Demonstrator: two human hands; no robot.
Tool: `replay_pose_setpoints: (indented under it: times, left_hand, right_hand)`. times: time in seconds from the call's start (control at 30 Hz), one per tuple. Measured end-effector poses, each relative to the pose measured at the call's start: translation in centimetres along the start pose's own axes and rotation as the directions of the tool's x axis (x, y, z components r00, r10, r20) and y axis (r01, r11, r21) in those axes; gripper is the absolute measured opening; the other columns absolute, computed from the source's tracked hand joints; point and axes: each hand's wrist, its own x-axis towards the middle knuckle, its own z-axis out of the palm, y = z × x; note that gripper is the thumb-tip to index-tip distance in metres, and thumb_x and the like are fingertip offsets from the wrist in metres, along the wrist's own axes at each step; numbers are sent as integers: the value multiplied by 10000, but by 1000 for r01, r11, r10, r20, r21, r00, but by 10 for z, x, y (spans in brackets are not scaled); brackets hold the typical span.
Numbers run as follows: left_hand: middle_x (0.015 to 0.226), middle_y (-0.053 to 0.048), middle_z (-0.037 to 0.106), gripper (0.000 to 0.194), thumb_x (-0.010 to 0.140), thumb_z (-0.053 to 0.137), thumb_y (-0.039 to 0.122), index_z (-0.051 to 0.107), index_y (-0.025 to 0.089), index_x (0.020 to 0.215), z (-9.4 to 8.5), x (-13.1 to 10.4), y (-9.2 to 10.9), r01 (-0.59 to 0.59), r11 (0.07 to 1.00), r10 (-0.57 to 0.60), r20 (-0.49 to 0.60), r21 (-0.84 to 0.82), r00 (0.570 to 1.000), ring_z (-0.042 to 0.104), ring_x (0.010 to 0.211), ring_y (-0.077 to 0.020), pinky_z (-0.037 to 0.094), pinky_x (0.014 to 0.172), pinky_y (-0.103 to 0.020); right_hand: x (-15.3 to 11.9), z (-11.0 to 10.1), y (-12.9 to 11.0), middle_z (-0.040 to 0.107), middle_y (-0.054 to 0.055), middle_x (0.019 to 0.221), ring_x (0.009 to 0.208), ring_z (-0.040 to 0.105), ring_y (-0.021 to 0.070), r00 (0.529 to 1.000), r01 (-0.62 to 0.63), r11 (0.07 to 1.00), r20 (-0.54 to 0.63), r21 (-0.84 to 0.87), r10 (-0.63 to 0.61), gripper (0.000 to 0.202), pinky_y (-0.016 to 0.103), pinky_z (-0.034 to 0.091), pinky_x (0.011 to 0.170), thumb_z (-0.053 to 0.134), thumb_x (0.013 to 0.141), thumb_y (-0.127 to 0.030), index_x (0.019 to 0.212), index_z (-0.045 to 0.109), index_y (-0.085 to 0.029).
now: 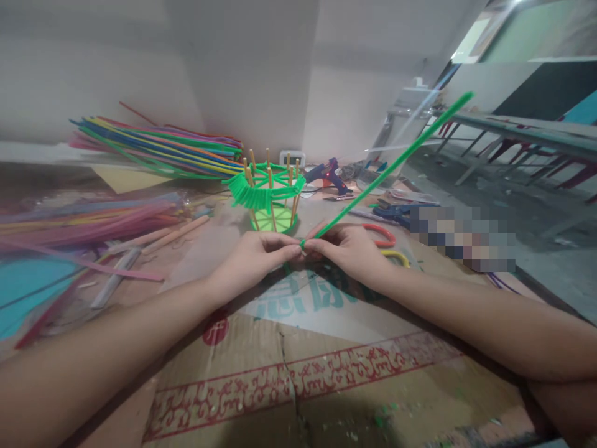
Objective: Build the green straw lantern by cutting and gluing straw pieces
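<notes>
A long green pipe cleaner (387, 171) slants up to the right from between my hands. My left hand (265, 252) pinches its lower end between thumb and fingers, and my right hand (347, 249) pinches it close beside; the fingertips nearly meet. Just behind my hands stands a small round structure (273, 193) with upright wooden sticks, a light green base and an upper ring partly wrapped in green pipe cleaner. Past my right hand lie scissors with red and yellow handles (382, 235), partly hidden by that hand.
Colourful pipe cleaners (163, 149) are bundled at the back left, with pink ones (93, 227) nearer. A blue glue gun (330, 176) lies behind, pliers (396, 213) to the right. Printed cardboard (233, 386) covers the table's front.
</notes>
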Motion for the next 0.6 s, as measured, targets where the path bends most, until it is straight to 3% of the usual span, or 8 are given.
replay_pose_setpoints:
  times: [0.27, 0.4, 0.5, 0.6]
  left_hand:
    - [789, -28, 767, 234, 859, 628, 382, 747, 184, 817, -1, -1, 2, -15, 999, 15, 0, 46, 1000, 688, 731, -175, 527, 689, -266]
    - [792, -33, 764, 233, 868, 629, 374, 732, 174, 806, -1, 0, 3, -3, 1000, 3, -12, 5, 1000, 686, 736, -171, 522, 716, -273]
    - [807, -37, 766, 224, 862, 638, 372, 729, 173, 812, -1, 0, 2, 8, 1000, -9, -27, -26, 1000, 687, 739, -172, 523, 719, -275]
    - [801, -41, 764, 229, 865, 636, 367, 727, 168, 797, 0, 0, 2, 16, 999, -17, -20, -28, 1000, 684, 734, -171, 524, 725, -278]
  right_hand:
    - [1, 0, 5, 687, 26, 714, 646, 639, 135, 998, 57, 998, 20, 16, -57, 313, 272, 523, 631, 548, 933, -428, 766, 630, -177]
    - [6, -7, 4, 633, -9, 648, 566, 582, 112, 995, 43, 995, -89, 95, -34, 315, 249, 489, 568, 540, 939, -462, 780, 570, -193]
    - [7, -10, 5, 601, -9, 622, 556, 556, 110, 993, 37, 998, -115, 52, -31, 365, 249, 458, 550, 540, 937, -477, 710, 551, -192]
    - [8, -8, 9, 623, -3, 726, 599, 566, 112, 991, 87, 996, -107, 37, -82, 209, 256, 462, 573, 574, 914, -380, 844, 610, -187]
